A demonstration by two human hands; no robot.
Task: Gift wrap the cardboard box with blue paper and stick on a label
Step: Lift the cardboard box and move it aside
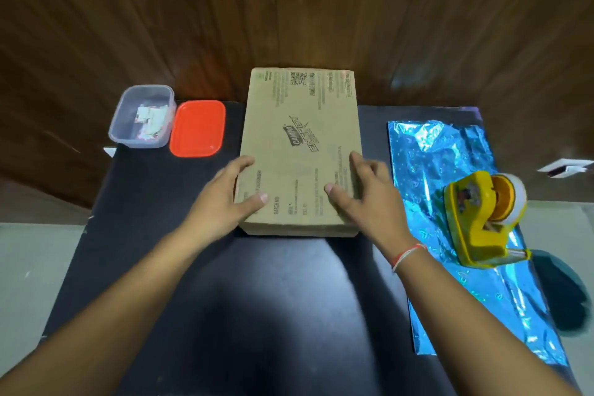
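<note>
A flat brown cardboard box (299,125) with printed text lies in the middle of the black table (160,251). My left hand (225,193) touches its near left edge, with the thumb on top and the fingers stretched along the side. At the near right edge my right hand (363,193) does the same, thumb and forefinger on the top face. A sheet of shiny blue wrapping paper (427,157) lies flat on the right of the table. A clear tub (143,116) at the back left holds small paper labels.
A yellow tape dispenser (482,219) stands on the blue paper. A red lid (196,128) lies beside the clear tub. A wooden wall runs behind the table, and pale floor shows on both sides.
</note>
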